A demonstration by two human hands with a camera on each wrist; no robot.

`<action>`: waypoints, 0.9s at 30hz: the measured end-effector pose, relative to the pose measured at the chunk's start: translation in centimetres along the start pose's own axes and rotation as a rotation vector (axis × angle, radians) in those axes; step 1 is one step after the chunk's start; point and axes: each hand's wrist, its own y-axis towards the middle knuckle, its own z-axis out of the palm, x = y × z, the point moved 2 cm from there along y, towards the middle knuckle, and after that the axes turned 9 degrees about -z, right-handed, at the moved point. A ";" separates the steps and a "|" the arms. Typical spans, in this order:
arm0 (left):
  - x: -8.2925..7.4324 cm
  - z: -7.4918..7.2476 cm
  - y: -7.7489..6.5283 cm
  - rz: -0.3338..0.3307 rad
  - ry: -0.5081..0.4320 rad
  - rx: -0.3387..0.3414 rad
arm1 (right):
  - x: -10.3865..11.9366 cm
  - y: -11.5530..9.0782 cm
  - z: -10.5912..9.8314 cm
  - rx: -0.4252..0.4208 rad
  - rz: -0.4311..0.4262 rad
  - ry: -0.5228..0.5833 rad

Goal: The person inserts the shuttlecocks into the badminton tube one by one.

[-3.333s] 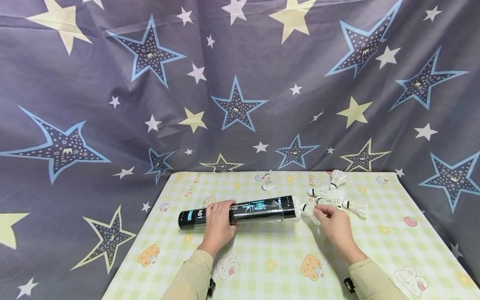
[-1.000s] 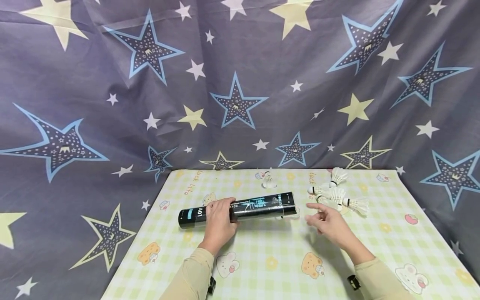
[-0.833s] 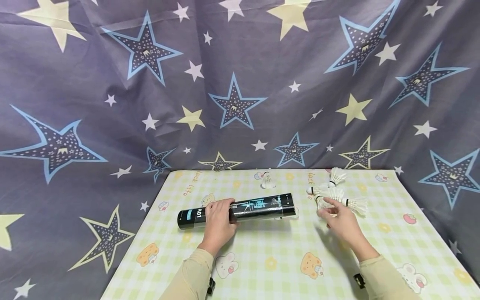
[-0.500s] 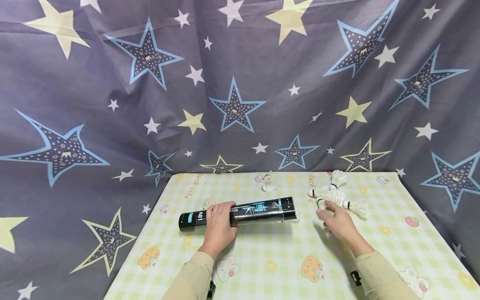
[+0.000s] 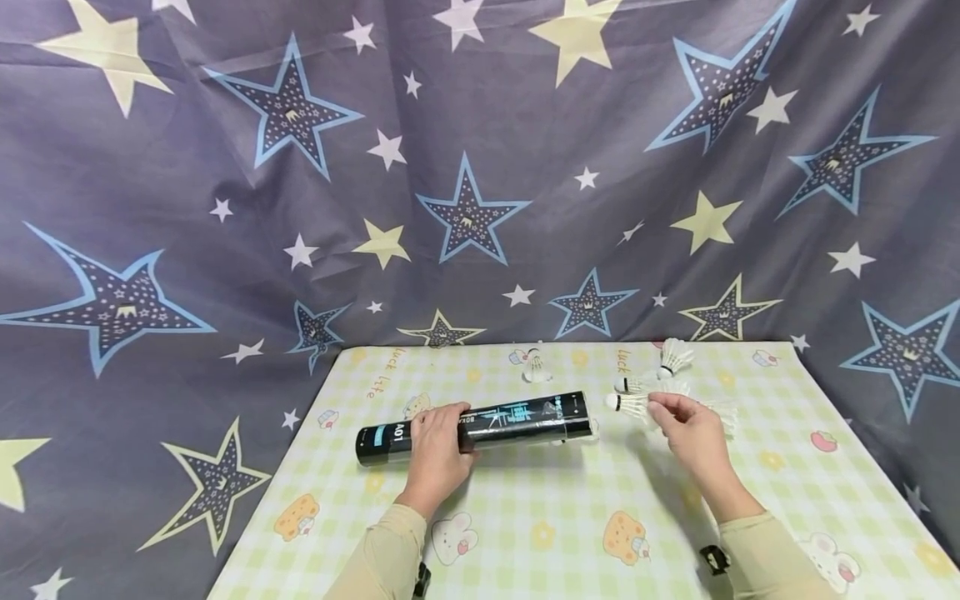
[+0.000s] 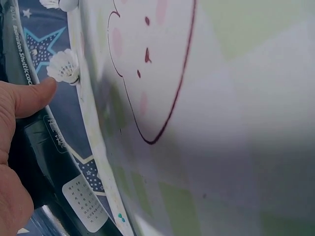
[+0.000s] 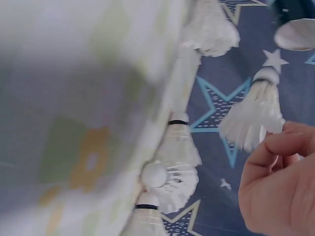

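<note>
My left hand grips a black shuttlecock tube that lies sideways on the table; its thumb rests along the tube in the left wrist view. Between the thumb and fingers of my right hand a white shuttlecock is pinched by its feathers. Its cork points left, toward the tube's right end, with a gap between them. The right wrist view shows this shuttlecock held cork up, with the tube's round pale end beyond it.
Several loose shuttlecocks, among them one at the back, lie just behind my right hand, which partly covers them. Another shuttlecock lies behind the tube. A checked cloth covers the table, and a starry curtain hangs behind it.
A shuttlecock at the tube's right end went out of sight, and my right hand came away with nothing. It then reached the pile and lifted another shuttlecock. My left hand stayed on the tube.
</note>
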 end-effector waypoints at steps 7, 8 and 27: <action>-0.2 -0.2 -0.1 -0.009 -0.020 0.013 | 2.2 -0.8 1.1 0.072 -0.004 0.144; -0.2 -0.2 -0.1 -0.011 -0.024 0.014 | 2.5 -1.0 1.4 0.078 -0.019 0.147; -0.4 -0.2 0.0 -0.021 -0.022 0.012 | 3.7 -2.7 5.2 0.149 -0.119 0.232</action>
